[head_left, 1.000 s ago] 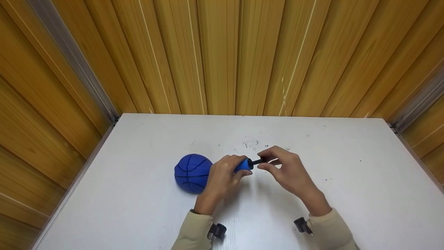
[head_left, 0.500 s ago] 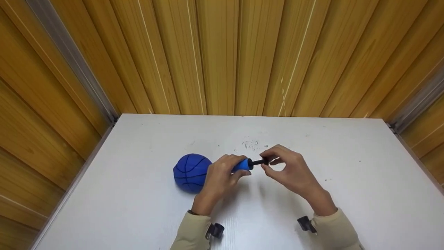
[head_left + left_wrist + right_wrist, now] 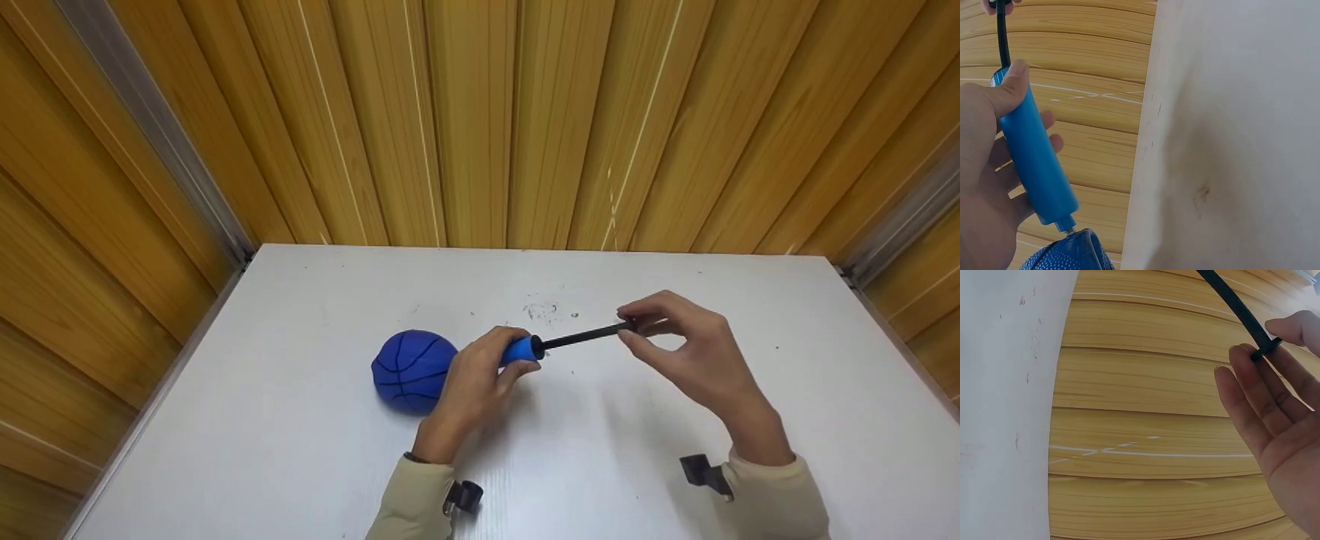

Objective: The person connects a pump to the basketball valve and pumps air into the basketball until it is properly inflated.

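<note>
My left hand (image 3: 474, 381) grips the blue barrel of a small hand pump (image 3: 1041, 160). From the barrel's right end a long stretch of black plunger rod (image 3: 585, 337) sticks out. Thumb and fingers of my right hand (image 3: 701, 360) pinch the black end piece (image 3: 1266, 349) of that rod. A blue ball with black basketball lines (image 3: 409, 373), dented and not fully round, lies left of my left hand, which partly covers it. In the left wrist view a thin metal needle (image 3: 1071, 230) joins the pump's tip to the ball.
Everything is over a white table (image 3: 300, 465) with small dark marks near its middle. Yellow wood-patterned panels (image 3: 480, 127) stand behind and at both sides. Small black devices (image 3: 465, 496) are strapped at both wrists.
My right hand has moved right and slightly away from me, drawing the rod much farther out of the barrel. Left hand and ball have barely shifted.
</note>
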Action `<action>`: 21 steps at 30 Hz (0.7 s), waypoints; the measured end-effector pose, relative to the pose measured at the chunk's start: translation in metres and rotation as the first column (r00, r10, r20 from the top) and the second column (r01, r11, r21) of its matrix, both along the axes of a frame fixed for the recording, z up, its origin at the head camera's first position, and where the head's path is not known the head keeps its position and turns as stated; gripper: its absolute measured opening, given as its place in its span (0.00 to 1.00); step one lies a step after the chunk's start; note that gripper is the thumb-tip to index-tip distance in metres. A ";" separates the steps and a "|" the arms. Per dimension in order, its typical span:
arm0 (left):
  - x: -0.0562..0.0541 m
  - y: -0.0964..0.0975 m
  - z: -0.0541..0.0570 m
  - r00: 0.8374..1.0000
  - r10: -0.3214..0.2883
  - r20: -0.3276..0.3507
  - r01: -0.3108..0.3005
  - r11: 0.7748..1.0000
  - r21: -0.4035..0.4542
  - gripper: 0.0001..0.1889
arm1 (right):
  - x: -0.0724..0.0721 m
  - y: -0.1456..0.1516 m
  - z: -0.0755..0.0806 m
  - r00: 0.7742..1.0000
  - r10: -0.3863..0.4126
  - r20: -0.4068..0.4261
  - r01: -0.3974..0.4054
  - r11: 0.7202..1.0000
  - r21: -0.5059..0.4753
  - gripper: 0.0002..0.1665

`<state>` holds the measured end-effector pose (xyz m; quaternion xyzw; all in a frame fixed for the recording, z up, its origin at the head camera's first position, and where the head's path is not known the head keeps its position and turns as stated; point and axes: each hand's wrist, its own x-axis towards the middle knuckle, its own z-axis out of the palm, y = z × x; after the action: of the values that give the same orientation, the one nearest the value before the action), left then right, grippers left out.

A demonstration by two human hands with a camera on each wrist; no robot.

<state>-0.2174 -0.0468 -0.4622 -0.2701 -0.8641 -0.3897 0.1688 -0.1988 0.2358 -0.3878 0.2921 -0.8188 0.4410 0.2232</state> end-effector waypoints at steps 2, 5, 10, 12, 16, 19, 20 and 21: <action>0.000 -0.001 -0.001 1.000 -0.005 -0.003 0.005 1.000 0.008 0.18 | 0.001 0.000 0.002 0.999 0.004 0.035 -0.004 1.000 -0.016 0.23; -0.001 0.000 -0.001 1.000 -0.018 -0.020 0.018 1.000 0.011 0.18 | 0.003 -0.002 0.003 0.996 -0.017 0.091 0.020 0.999 -0.026 0.22; -0.001 0.001 -0.002 0.999 -0.028 -0.046 0.028 1.000 -0.007 0.19 | 0.000 -0.018 -0.006 0.993 -0.039 0.115 0.042 0.999 -0.020 0.18; -0.001 0.002 -0.003 0.999 -0.025 -0.047 0.025 1.000 -0.008 0.19 | -0.003 -0.027 -0.014 0.993 -0.038 0.112 0.041 0.999 -0.031 0.17; -0.001 0.002 -0.003 0.998 -0.019 -0.066 0.018 1.000 -0.009 0.19 | -0.007 -0.047 -0.030 0.995 -0.017 0.102 0.026 0.997 -0.078 0.16; -0.001 0.002 -0.004 0.996 -0.019 -0.092 0.018 1.000 -0.015 0.18 | -0.008 -0.060 -0.041 0.995 -0.004 0.098 0.013 0.995 -0.095 0.16; -0.001 0.002 -0.004 0.995 -0.022 -0.097 0.020 1.000 -0.016 0.18 | -0.008 -0.063 -0.044 0.995 0.000 0.099 0.010 0.995 -0.099 0.16; -0.001 0.002 -0.004 0.995 -0.024 -0.098 0.023 1.000 -0.015 0.18 | -0.008 -0.066 -0.046 0.995 0.002 0.097 0.008 0.995 -0.099 0.15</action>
<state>-0.2185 -0.0444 -0.4659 -0.3002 -0.8542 -0.3720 0.2047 -0.2064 0.1695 -0.4341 0.2576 -0.8062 0.4944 0.1982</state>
